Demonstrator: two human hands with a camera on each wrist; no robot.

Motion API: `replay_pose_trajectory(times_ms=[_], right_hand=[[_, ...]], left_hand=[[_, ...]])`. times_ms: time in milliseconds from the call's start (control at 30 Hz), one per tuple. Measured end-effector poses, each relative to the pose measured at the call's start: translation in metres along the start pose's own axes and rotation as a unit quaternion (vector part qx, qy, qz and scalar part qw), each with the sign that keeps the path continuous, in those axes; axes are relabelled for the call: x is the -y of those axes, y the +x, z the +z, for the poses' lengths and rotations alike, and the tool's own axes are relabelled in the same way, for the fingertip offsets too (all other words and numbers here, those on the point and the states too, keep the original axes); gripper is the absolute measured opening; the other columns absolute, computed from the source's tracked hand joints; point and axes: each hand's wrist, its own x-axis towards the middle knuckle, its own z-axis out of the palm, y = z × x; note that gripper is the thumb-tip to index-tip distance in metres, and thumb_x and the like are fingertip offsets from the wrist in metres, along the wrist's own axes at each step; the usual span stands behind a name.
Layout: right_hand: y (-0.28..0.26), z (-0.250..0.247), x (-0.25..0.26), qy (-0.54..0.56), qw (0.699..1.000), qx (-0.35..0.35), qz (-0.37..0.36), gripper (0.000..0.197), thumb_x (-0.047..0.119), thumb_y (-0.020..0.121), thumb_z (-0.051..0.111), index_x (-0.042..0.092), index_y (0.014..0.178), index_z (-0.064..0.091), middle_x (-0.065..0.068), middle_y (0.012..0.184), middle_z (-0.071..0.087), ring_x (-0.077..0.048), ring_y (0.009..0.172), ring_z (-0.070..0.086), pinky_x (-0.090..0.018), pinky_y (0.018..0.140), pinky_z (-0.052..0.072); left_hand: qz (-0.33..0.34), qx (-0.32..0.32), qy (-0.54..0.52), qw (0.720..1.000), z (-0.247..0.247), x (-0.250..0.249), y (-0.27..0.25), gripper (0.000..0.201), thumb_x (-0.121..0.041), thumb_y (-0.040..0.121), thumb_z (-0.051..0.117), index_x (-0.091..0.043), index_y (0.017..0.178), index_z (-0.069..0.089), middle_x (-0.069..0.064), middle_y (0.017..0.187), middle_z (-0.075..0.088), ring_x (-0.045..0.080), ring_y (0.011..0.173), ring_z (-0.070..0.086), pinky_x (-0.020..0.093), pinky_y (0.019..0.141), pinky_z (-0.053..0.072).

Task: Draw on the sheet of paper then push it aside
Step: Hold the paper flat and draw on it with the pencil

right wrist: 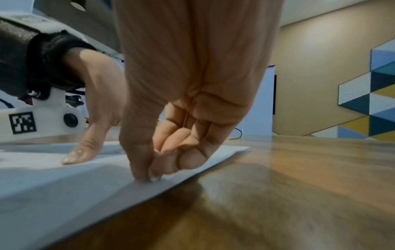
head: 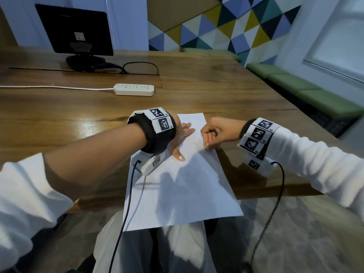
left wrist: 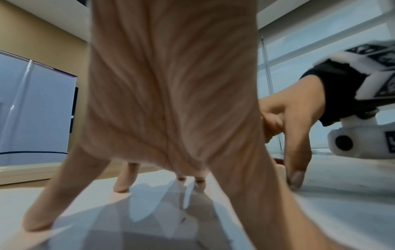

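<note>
Sheet of paper overhangs the surface's near edge; left hand presses it with spread fingers, right hand pinches fingertips together on it, no pen visible. A careless push could drop it.

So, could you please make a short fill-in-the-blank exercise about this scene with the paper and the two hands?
1. The left hand presses its spread fingers on the sheet of ____.
2. The right hand touches the sheet near its ____ edge.
3. Beyond the sheet, a white ____ strip lies on the wooden table.
4. The near end of the sheet hangs over the table's ____.

Missing words: paper; right; power; edge
</note>
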Motion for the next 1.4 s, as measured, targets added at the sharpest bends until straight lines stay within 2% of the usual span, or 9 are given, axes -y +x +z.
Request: replay_pose_trajectory(times_ms=[233, 400, 533, 700, 833, 967, 1067, 1200, 1400], right_hand=[[0.02, -0.003, 0.012, -0.005, 0.998, -0.067, -0.006, 0.009, -0.002, 0.076, 0.071, 0.004, 0.077, 0.065, 0.012, 0.051, 0.063, -0.003, 0.051, 0.06, -0.02, 0.057, 0.05], [0.016, 0.002, 0.015, -0.032, 0.999, 0.022, 0.002, 0.007, 0.004, 0.077, 0.073, 0.006, 0.078, 0.066, 0.002, 0.061, 0.066, -0.013, 0.057, 0.064, -0.025, 0.061, 0.054], [0.022, 0.002, 0.017, 0.008, 0.999, -0.048, -0.001, 0.01, -0.002, 0.077, 0.071, 0.005, 0.077, 0.064, 0.0, 0.06, 0.063, -0.011, 0.053, 0.061, -0.023, 0.059, 0.052], [0.019, 0.006, 0.023, -0.015, 1.0, 0.022, -0.004, 0.008, 0.005, 0.079, 0.072, 0.004, 0.081, 0.065, -0.008, 0.071, 0.068, -0.016, 0.061, 0.064, -0.025, 0.062, 0.056], [0.024, 0.011, 0.022, 0.019, 0.999, -0.051, -0.002, 0.014, -0.002, 0.077, 0.07, 0.01, 0.076, 0.063, -0.002, 0.065, 0.062, -0.008, 0.054, 0.06, -0.023, 0.061, 0.051], [0.02, 0.013, 0.027, 0.023, 1.0, 0.017, -0.011, 0.008, 0.001, 0.079, 0.071, 0.004, 0.08, 0.064, 0.005, 0.061, 0.065, -0.003, 0.051, 0.061, -0.017, 0.057, 0.052], [0.027, 0.013, 0.024, 0.046, 0.998, -0.038, -0.008, 0.01, -0.002, 0.078, 0.071, 0.006, 0.078, 0.063, 0.008, 0.054, 0.064, -0.004, 0.049, 0.059, -0.022, 0.057, 0.05], [0.017, 0.015, 0.029, 0.033, 0.999, 0.012, -0.012, 0.008, -0.002, 0.078, 0.07, 0.0, 0.085, 0.065, -0.005, 0.069, 0.065, 0.0, 0.054, 0.061, -0.015, 0.057, 0.05], [0.007, -0.002, -0.008, 0.197, 0.943, -0.263, 0.047, 0.011, 0.008, 0.087, 0.062, 0.012, 0.084, 0.052, -0.019, 0.095, 0.068, -0.029, 0.093, 0.067, -0.043, 0.084, 0.056]], left_hand=[[-0.003, 0.012, 0.01, 1.0, -0.005, 0.001, -0.008, 0.109, -0.062, 0.082, 0.057, -0.023, 0.149, -0.019, 0.0, 0.158, -0.02, 0.024, 0.146, 0.011, 0.04, 0.113, 0.019], [-0.012, 0.012, 0.036, 0.999, -0.006, -0.001, -0.011, 0.105, -0.063, 0.084, 0.053, -0.021, 0.149, -0.018, 0.001, 0.158, -0.02, 0.027, 0.146, 0.011, 0.042, 0.114, 0.018], [-0.005, 0.001, 0.03, 1.0, -0.006, -0.002, -0.014, 0.103, -0.06, 0.085, 0.054, -0.022, 0.149, -0.017, 0.001, 0.159, -0.014, 0.027, 0.144, 0.015, 0.039, 0.113, 0.019], [-0.015, 0.017, 0.05, 0.998, -0.007, 0.0, -0.015, 0.103, -0.068, 0.083, 0.049, -0.023, 0.15, -0.016, 0.001, 0.158, -0.016, 0.028, 0.144, 0.015, 0.041, 0.113, 0.019], [-0.012, 0.025, 0.057, 0.998, -0.009, 0.0, -0.016, 0.102, -0.069, 0.082, 0.048, -0.027, 0.149, -0.016, -0.001, 0.159, -0.014, 0.028, 0.143, 0.019, 0.042, 0.112, 0.021], [-0.004, 0.015, 0.04, 0.999, -0.012, -0.002, -0.024, 0.095, -0.06, 0.087, 0.05, -0.026, 0.151, -0.011, 0.0, 0.159, -0.013, 0.028, 0.145, 0.009, 0.039, 0.114, 0.015], [0.008, 0.023, 0.025, 0.999, -0.012, -0.001, -0.026, 0.093, -0.06, 0.086, 0.052, -0.027, 0.151, -0.007, 0.0, 0.159, -0.006, 0.028, 0.145, 0.008, 0.041, 0.114, 0.016], [0.013, 0.019, -0.031, 0.999, -0.01, -0.001, -0.033, 0.092, -0.052, 0.088, 0.055, -0.027, 0.151, -0.007, -0.003, 0.159, -0.011, 0.025, 0.146, -0.002, 0.04, 0.113, 0.009], [-0.027, 0.032, -0.071, 0.997, 0.008, -0.007, -0.026, 0.094, -0.057, 0.093, 0.039, -0.005, 0.149, -0.016, 0.006, 0.157, -0.021, 0.028, 0.146, -0.013, 0.043, 0.117, 0.003]])
